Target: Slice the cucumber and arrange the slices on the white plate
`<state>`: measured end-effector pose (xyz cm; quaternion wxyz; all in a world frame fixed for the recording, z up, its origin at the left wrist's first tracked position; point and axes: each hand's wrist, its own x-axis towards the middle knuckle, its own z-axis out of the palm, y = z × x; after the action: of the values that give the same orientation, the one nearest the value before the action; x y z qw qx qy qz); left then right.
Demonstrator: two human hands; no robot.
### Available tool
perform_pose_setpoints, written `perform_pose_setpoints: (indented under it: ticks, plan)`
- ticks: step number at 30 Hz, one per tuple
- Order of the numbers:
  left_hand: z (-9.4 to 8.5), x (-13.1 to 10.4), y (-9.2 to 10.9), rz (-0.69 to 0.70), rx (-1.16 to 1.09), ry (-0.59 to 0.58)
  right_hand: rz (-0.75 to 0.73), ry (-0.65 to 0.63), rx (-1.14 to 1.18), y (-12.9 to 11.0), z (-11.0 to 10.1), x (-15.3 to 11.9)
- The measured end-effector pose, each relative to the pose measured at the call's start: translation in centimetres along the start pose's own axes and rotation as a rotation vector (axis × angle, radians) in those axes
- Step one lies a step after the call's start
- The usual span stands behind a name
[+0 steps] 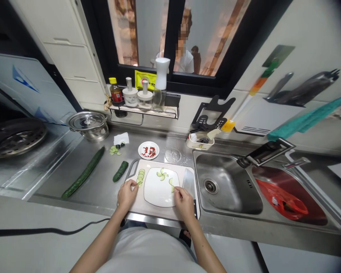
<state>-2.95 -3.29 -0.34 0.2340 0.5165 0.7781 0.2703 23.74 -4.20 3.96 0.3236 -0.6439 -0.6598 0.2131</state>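
Cucumber slices point(162, 174) lie on the white plate point(161, 197), ahead of and between both hands' fingers. The right hand point(184, 201) pinches a slice at the plate's edge, fingertips nearly closed; the left hand's point(127, 194) fingers, slightly curled, touch the overlapping row point(141, 175) just ahead.

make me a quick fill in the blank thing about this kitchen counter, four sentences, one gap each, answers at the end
The left hand is at the row of thin cucumber ____ on the cutting board.
The red bag lies in the ____.
The steel pot is covered by a ____.
The round plate holds small pieces coloured ____.

Missing words: slices; sink; lid; red
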Motion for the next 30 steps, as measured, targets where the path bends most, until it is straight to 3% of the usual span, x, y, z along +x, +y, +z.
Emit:
perform_pose_setpoints:
  ticks: [5,10,16,21,25,30]
  plan:
    - [-1.4,0.0,1.4,-0.038,-0.350,-0.024,-0.007,-0.003,0.066,-1.0,0.3,0.4]
    - [-4.7,0.0,5.1,-0.025,-0.720,-0.163,-0.055,-0.018,0.234,-4.2,0.5,2.1]
    - [-7.3,-1.0,9.0,0.089,-0.777,-0.316,-0.229,-0.221,0.393,-10.0,-0.2,4.3]
    - [-7.5,-1.1,10.4,0.152,-0.777,-0.330,-0.314,-0.247,0.412,-11.6,-0.3,5.2]
    - [-7.2,-1.1,10.7,-0.001,-0.891,-0.284,-0.209,-0.217,0.504,-11.3,-0.6,6.1]
    - [-6.9,-1.6,11.9,-0.272,-1.177,-0.588,-0.184,-0.187,0.535,-11.1,-1.4,7.2]
